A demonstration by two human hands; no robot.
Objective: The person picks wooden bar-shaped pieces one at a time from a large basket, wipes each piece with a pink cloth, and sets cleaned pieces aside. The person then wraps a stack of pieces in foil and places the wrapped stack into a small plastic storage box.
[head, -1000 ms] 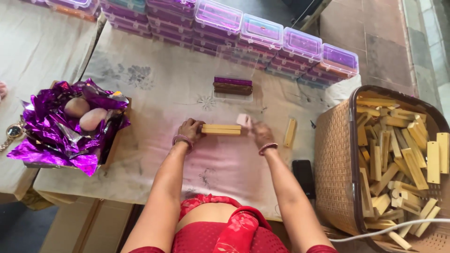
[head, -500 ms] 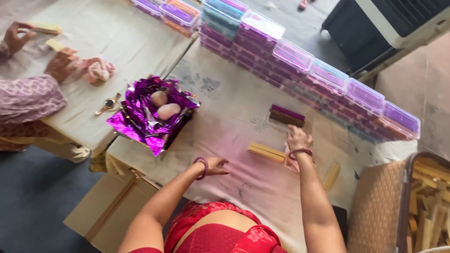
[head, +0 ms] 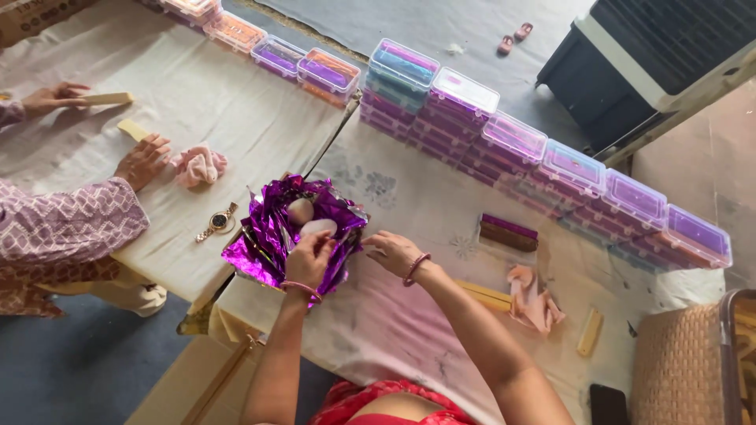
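I see the foil pile [head: 272, 236] at table [head: 409, 315] left edge, w/ two oval pieces [head: 309, 220] lying in it. My left hand [head: 309, 258] sits on the foil's near side; right hand [head: 394, 250] just right of it. Stacked lidded boxes [head: 512, 153] run along the far edge. Wrapped bar [head: 509, 232] lies right of the hands, cloth [head: 534, 297] nearer me, small stick [head: 590, 332] right of the cloth. Wristwatch [head: 218, 222] lies left of the foil on adjacent table.
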